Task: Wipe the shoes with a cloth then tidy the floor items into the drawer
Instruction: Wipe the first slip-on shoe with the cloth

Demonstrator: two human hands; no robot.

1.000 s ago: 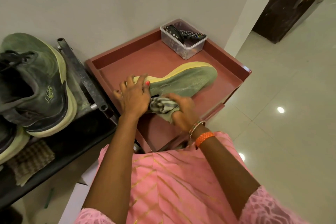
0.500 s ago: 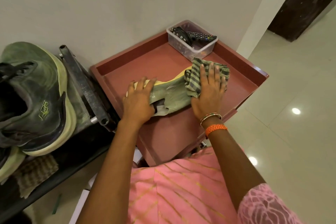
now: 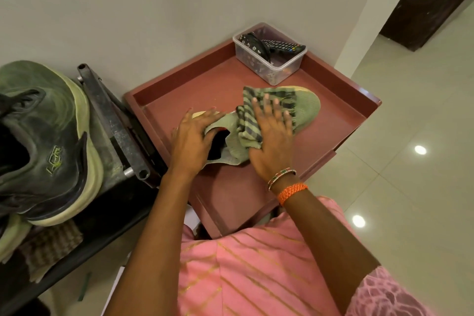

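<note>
Cloth (image 3: 259,120) on shoe (image 3: 306,106) — under fingers (image 3: 266,108)

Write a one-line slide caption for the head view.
Right hand presses a striped cloth on a green shoe in a red tray, left hand steadying its heel.
</note>
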